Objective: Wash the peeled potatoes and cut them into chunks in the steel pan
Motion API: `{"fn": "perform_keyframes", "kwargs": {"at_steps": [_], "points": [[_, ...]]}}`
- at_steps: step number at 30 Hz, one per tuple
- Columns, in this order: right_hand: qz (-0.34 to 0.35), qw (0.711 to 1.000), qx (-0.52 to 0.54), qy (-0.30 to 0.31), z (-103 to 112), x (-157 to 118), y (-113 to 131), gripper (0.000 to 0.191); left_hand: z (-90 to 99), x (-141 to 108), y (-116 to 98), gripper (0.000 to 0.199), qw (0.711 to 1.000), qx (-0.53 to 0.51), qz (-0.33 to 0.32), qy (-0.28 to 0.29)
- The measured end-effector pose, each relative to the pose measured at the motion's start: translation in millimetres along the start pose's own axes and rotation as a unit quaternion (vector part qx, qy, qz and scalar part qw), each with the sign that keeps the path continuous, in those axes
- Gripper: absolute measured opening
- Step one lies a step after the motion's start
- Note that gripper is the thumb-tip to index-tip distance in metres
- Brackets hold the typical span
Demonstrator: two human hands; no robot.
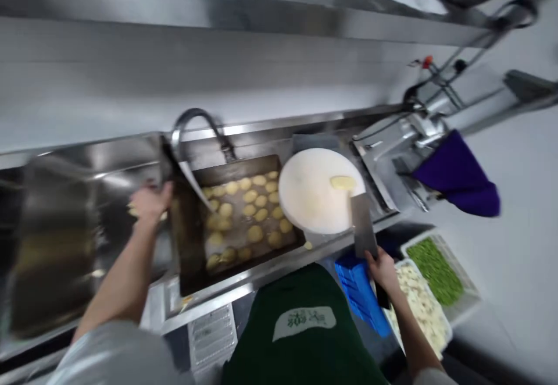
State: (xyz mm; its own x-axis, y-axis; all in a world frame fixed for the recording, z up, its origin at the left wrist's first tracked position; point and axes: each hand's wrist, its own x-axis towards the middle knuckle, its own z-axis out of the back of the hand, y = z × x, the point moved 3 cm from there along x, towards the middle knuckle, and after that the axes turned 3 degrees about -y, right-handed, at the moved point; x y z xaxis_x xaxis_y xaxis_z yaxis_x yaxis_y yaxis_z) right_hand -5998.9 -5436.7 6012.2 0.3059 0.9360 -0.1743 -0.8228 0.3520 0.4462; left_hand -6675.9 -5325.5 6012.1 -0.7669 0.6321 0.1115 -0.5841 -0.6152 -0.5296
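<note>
The right hand (381, 268) grasps a cleaver (364, 225) at the edge of the round board (307, 190), so careless turning could knock off the yellow piece (343, 182) lying there (the left hand (150, 201), blurred, I cannot tell its grip).

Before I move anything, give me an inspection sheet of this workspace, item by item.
Surface: steel counter, small pale scrap on its front edge.
Job's things: cleaver; round white board bearing one yellow piece; metal tray of pale yellow potatoes.
Clutter: blue basket, purple cloth, tub of green pieces, tub of whitish pieces.
Left grip: over the left basin, by pale pieces; whether it holds any, cannot tell.
Right grip: closed on the cleaver's handle.
Cables: dark cords at upper right, blurred.
Surroundings: steel shelf above, pale wall behind, curved faucet at the tray.
</note>
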Motion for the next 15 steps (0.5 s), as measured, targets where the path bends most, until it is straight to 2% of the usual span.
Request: {"fn": "perform_keyframes", "kwargs": {"at_steps": [1,3,4,5,6,8,9,11,13,15], "points": [[-0.002,0.999,-0.036,-0.002,2.4,4.5,-9.5,0.025,6.6,-9.4,-4.6,0.028,0.996,-0.045,-0.015,-0.070],[-0.011,0.994,-0.106,-0.002,7.7,15.8,-31.6,0.021,9.6,-40.7,-28.5,0.019,0.970,-0.157,-0.094,-0.158],[-0.014,0.991,-0.134,0.001,10.3,22.7,-42.9,0.019,4.2,-64.0,-48.9,0.015,0.957,-0.189,-0.136,-0.172],[-0.014,0.988,-0.155,0.006,12.8,30.7,-53.5,0.018,-7.3,-91.8,-75.6,0.012,0.949,-0.205,-0.179,-0.157],[-0.011,0.985,-0.170,0.010,15.2,39.8,-63.0,0.018,-25.4,-123.3,-107.9,0.012,0.945,-0.213,-0.220,-0.115],[0.006,0.983,-0.179,0.022,19.2,60.8,-78.2,0.019,-80.6,-192.3,-184.3,0.016,0.931,-0.205,-0.296,0.058],[0.017,0.984,-0.177,0.032,20.8,71.8,-83.9,0.020,-113.6,-227.2,-224.5,0.019,0.911,-0.186,-0.333,0.156],[0.036,0.984,-0.166,0.054,24.0,92.5,-92.7,0.022,-177.4,-287.5,-297.6,0.031,0.868,-0.114,-0.392,0.282],[0.046,0.984,-0.154,0.075,27.3,109.0,-99.3,0.024,-229.4,-326.4,-352.7,0.051,0.838,-0.006,-0.428,0.338],[0.050,0.984,-0.146,0.093,30.0,120.6,-104.0,0.025,-262.5,-340.2,-385.7,0.056,0.829,0.067,-0.436,0.345]]}}
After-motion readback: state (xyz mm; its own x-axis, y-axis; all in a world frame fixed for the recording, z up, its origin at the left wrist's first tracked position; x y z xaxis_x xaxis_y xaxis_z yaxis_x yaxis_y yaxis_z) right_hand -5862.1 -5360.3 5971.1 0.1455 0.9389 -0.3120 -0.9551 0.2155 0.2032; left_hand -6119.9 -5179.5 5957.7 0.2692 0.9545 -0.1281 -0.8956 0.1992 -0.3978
